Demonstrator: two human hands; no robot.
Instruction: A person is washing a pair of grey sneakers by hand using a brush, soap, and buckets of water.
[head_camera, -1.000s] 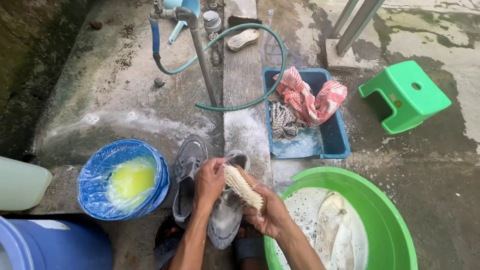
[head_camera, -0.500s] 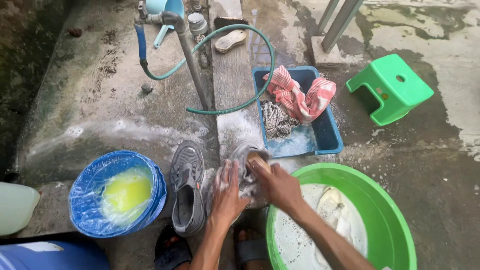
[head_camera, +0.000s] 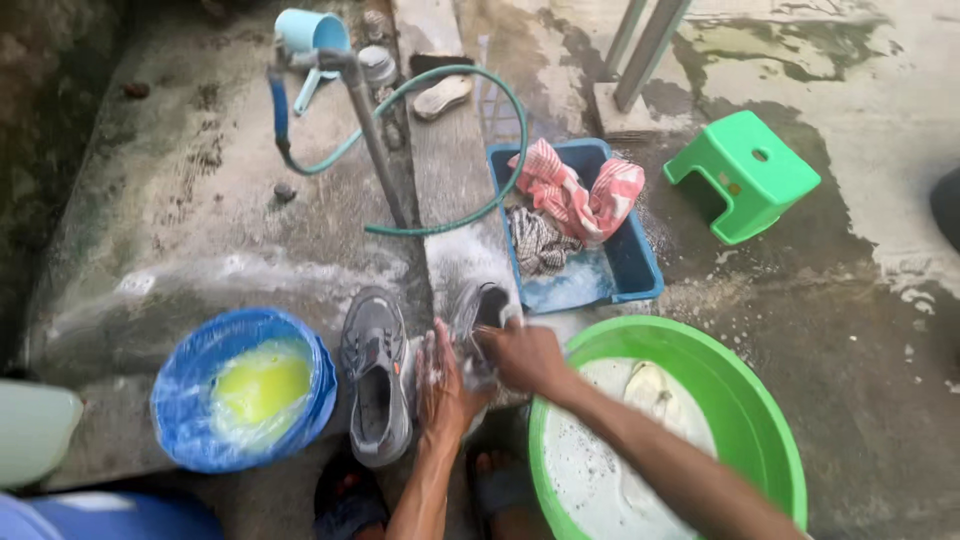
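Grey shoe (head_camera: 478, 318) on wet ledge (head_camera: 455, 200) beside its pair (head_camera: 375, 375) — left hand (head_camera: 440, 380) flat, steadying its side, right hand (head_camera: 525, 355) clenched on toe end; brush hidden — best scrubbed firm, held from sliding

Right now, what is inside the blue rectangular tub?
The blue rectangular tub holds a red-and-white checked cloth, a dark checked cloth and soapy water. Anything beneath the cloths is hidden.

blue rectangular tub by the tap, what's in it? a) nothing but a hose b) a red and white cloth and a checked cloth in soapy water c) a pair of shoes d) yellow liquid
b: the blue rectangular tub holds a red and white cloth and a checked cloth in soapy water.
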